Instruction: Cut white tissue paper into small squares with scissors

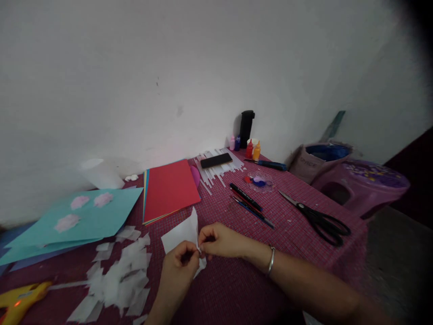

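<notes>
My left hand (181, 264) and my right hand (221, 240) meet over the magenta tablecloth (237, 289), both pinching the same piece of white tissue paper (181, 234). The fingertips of the two hands touch at the paper's right edge. A silver bangle (271, 260) sits on my right wrist. A heap of torn white paper bits (118, 280) lies just left of my left hand.
A teal sheet with pink tufts (84, 214), a stack of coloured card topped red (169, 189), pens (248, 203), black scissors (318, 219), a phone (216, 160), paint bottles (252, 149), a yellow glue gun (20, 300), a purple stool (365, 185) at the right.
</notes>
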`<state>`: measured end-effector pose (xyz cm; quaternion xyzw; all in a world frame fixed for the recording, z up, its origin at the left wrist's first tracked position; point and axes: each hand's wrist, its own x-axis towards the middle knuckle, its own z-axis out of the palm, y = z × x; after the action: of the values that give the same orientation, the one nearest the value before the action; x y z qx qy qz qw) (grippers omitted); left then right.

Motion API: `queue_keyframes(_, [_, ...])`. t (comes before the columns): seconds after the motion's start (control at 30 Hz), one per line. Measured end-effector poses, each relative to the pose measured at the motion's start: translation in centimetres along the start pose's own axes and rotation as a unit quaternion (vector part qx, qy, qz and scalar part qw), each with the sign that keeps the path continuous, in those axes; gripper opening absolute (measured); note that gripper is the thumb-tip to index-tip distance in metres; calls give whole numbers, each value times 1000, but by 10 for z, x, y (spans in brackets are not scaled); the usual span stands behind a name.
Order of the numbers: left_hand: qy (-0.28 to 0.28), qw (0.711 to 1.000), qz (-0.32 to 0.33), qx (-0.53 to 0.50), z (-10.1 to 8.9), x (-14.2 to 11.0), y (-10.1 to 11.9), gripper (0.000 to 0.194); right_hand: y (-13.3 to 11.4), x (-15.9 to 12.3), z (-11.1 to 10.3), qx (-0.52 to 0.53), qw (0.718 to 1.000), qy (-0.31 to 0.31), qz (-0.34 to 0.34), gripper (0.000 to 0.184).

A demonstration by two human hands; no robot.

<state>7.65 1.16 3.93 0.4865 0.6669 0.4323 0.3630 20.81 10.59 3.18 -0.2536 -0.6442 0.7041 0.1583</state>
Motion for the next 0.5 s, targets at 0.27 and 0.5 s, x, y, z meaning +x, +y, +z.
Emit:
queue_keyframes(0.27, [0,1000,-4,21,-3,-1,9,19,-1,-1,-4,37,999,-15,-10,5])
queue_keyframes(0.5, [15,999,20,32,-2,0,2,14,5,1,-1,9,1000,6,-23,7])
